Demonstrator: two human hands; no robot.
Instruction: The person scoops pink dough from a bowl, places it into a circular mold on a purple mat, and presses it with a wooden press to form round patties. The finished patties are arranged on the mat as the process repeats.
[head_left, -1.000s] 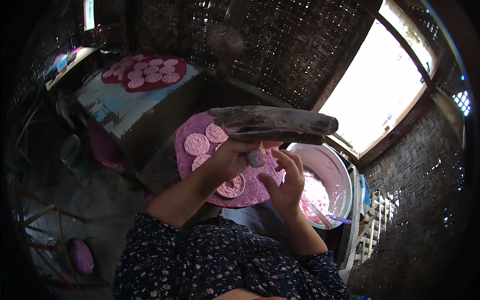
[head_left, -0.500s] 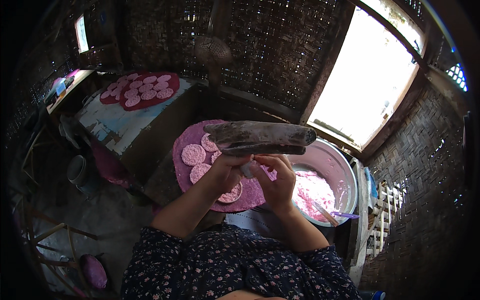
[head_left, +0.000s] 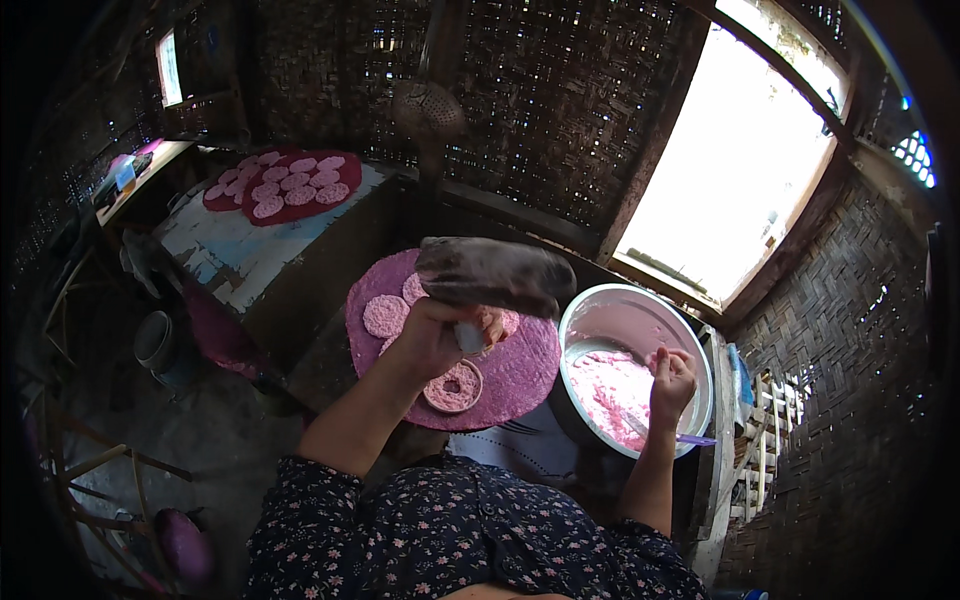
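My left hand (head_left: 440, 338) is closed over a round purple board (head_left: 520, 390), with a pale whitish piece (head_left: 470, 338) showing at its fingers. A blurred, dark, elongated object (head_left: 495, 272) lies across the view just beyond this hand; whether the hand holds it I cannot tell. Grainy pink discs (head_left: 385, 316) rest on the board. Nearest my body, one pink disc (head_left: 440, 392) sits within a thin ring mould (head_left: 480, 388) and has an opening at its middle. My right hand (head_left: 674, 382) hangs over a large basin (head_left: 566, 390), fingers pinched together; what they hold is unclear.
Sticky pink grains (head_left: 605, 385) fill the basin's bottom, along with a purple-handled utensil (head_left: 694, 439). At the back left, red boards (head_left: 300, 213) with pink discs lie on a peeling table (head_left: 225, 250). A perforated ladle (head_left: 428, 108) hangs by the woven wall. A bright window opens at right.
My right hand has left my left hand and swung right over the basin. My left hand has shifted slightly left. The dark object looks shorter and blurred; the ringed disc is now uncovered.
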